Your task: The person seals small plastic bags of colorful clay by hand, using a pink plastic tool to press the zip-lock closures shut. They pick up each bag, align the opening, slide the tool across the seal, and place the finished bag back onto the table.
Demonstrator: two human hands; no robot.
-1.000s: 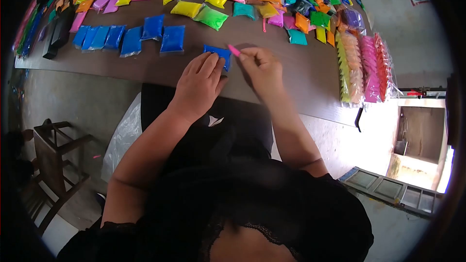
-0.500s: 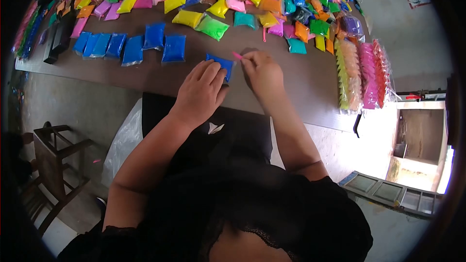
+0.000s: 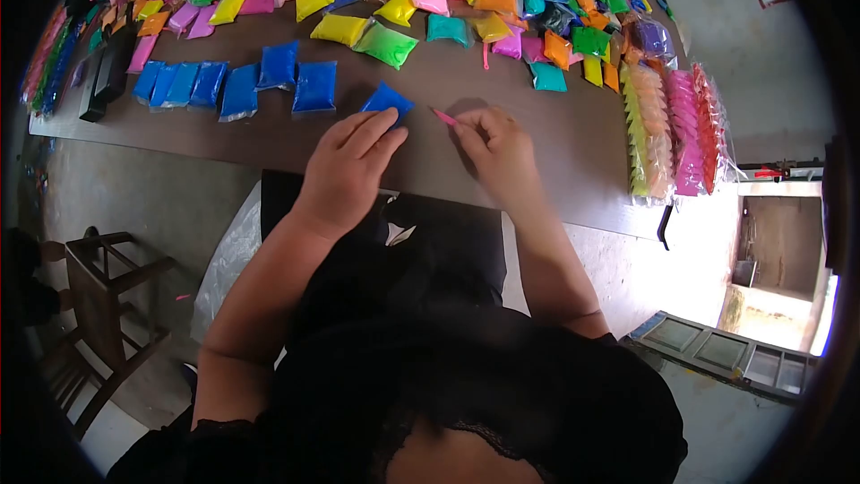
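Note:
My left hand [image 3: 345,166] has its fingers closed over the near edge of a small blue packet [image 3: 388,100], whose far corner points away from me. The thumb's contact with the packet is hard to make out. To the right, my right hand [image 3: 495,151] pinches a thin pink stick-like tool [image 3: 442,116]. Its narrow tip points left towards the packet but stays apart from it. Left of my hands, several similar blue packets lie in a row, the nearest being a plump blue packet [image 3: 314,87].
A large heap of coloured packets [image 3: 385,43] covers the far side of the brown table [image 3: 573,157]. Clear sleeves of scalloped coloured pieces [image 3: 685,134] lie at the right edge. A black bar-shaped object [image 3: 106,81] sits at the left. A wooden chair [image 3: 97,305] stands on the floor.
My left hand and the blue packet have shifted left, and the packet has turned. My right hand has moved slightly right and nearer to me, with more of the pink tool showing.

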